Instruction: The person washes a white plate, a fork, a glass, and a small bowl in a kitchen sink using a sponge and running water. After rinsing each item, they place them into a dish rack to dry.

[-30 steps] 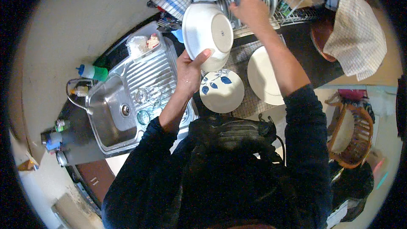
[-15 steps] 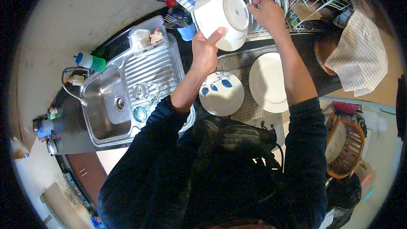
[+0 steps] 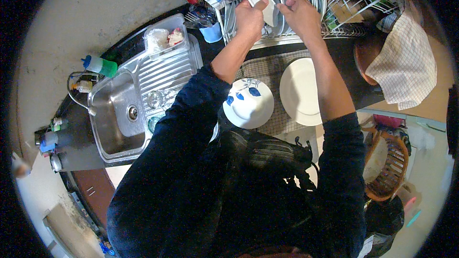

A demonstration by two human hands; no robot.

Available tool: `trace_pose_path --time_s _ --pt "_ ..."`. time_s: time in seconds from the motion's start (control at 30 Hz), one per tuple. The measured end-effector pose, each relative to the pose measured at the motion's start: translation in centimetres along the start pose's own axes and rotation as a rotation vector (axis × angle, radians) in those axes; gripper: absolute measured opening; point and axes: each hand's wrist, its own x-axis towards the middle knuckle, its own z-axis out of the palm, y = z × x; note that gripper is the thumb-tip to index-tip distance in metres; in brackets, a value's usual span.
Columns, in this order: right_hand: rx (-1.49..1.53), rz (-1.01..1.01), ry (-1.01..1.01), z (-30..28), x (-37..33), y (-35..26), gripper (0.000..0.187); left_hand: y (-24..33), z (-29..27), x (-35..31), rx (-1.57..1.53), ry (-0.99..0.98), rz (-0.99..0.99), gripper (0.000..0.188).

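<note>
A white dish rack stands at the back, partly under a blue-checked cloth. My left hand grips a white bowl, thumb on its face, down among the upright plates in the rack. Just right of it, my right hand has its thumb and fingers closed at the edge of a plate in the row; the fingertips are partly hidden. Below my hands, a white plate with blue leaves and a larger plain white plate lie on a checked mat. My right forearm partly covers the plain plate.
Left is a steel sink with a ribbed drainboard, carrying drinking glasses and a clear plastic tub. A blue cutlery cup stands by the rack. A cloth drapes over a brown pot at right.
My left hand has moved up and right, bringing the white bowl from in front of the rack into the row of plates. My right hand has stayed nearly in place.
</note>
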Motion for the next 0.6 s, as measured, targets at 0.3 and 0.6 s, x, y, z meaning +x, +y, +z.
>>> trace_pose_path --time_s 0.3,0.6 --pt "-0.001 0.001 0.042 0.1 -1.3 -0.7 0.032 -2.1 -1.6 3.5 1.061 -0.049 0.477 0.036" --pt "0.067 -0.006 0.077 0.6 -3.8 -0.4 0.024 -0.5 -0.3 1.9 0.819 -0.105 0.076 0.045"
